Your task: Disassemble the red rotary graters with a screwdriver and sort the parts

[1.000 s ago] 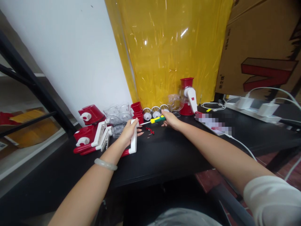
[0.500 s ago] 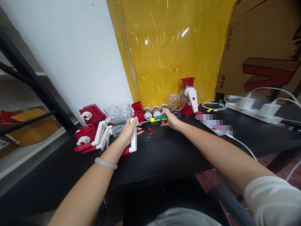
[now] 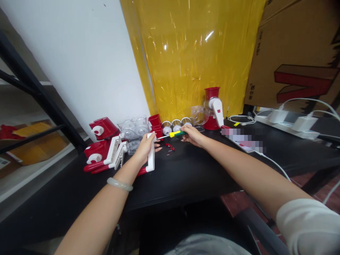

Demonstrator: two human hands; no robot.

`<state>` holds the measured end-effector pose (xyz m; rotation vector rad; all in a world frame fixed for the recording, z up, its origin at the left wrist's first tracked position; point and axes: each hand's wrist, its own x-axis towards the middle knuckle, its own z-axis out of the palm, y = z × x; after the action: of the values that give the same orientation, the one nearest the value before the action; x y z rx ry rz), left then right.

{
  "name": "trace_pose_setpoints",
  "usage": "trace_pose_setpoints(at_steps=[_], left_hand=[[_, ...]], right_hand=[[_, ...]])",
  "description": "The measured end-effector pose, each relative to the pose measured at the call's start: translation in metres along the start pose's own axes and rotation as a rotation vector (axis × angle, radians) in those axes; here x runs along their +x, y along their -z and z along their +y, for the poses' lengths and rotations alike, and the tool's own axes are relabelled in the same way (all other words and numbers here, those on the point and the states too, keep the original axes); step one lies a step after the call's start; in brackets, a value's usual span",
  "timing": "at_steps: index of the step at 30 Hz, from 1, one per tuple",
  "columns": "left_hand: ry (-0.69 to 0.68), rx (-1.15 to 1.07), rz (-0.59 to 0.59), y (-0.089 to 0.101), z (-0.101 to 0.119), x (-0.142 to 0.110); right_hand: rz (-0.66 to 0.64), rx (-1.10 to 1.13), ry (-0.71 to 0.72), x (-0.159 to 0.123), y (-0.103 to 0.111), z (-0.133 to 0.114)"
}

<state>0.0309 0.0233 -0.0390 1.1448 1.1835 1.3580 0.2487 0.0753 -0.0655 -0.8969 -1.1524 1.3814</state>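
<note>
My left hand (image 3: 145, 147) is wrapped round a white crank handle (image 3: 151, 159) with a red grip, held upright above the black table. In my right hand (image 3: 192, 135) is a screwdriver (image 3: 175, 134) with a green and yellow handle. Its shaft points left and meets the upper end of the crank handle; the very tip is hard to make out. Small red parts (image 3: 170, 146) and tiny screw-like bits lie on the table between my hands.
Left stand red grater bases (image 3: 103, 128), more white crank handles (image 3: 114, 150) and clear plastic parts (image 3: 133, 125). Behind my hands are several metal grater drums (image 3: 176, 125). An assembled red grater (image 3: 212, 109), a phone (image 3: 241, 140) and a power strip (image 3: 288, 124) are on the right.
The fingers of my right hand have shifted slightly on the screwdriver's handle, and the handle has turned a little. My left hand and the crank handle stay in place.
</note>
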Motion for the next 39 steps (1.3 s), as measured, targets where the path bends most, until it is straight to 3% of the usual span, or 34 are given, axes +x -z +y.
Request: trace_pose_setpoints(at_steps=[4,11,16,27,39], left_hand=[[0.006,0.004,0.0,-0.001,0.0,0.0],[0.012,0.004,0.002,-0.001,0.001,-0.001],[0.005,0.008,-0.009,-0.001,0.002,-0.002],[-0.002,0.01,-0.027,-0.003,0.004,-0.004],[-0.086,0.105,-0.132,-0.001,-0.001,-0.003]], right_hand=[[-0.02,0.009,0.021,0.003,0.002,0.001],[0.018,-0.245,0.088,0.008,0.006,0.006],[-0.006,-0.132,0.096,0.002,0.002,0.003],[0.073,0.081,0.032,-0.001,-0.006,-0.007],[0.053,0.1,0.153,0.001,0.002,-0.016]])
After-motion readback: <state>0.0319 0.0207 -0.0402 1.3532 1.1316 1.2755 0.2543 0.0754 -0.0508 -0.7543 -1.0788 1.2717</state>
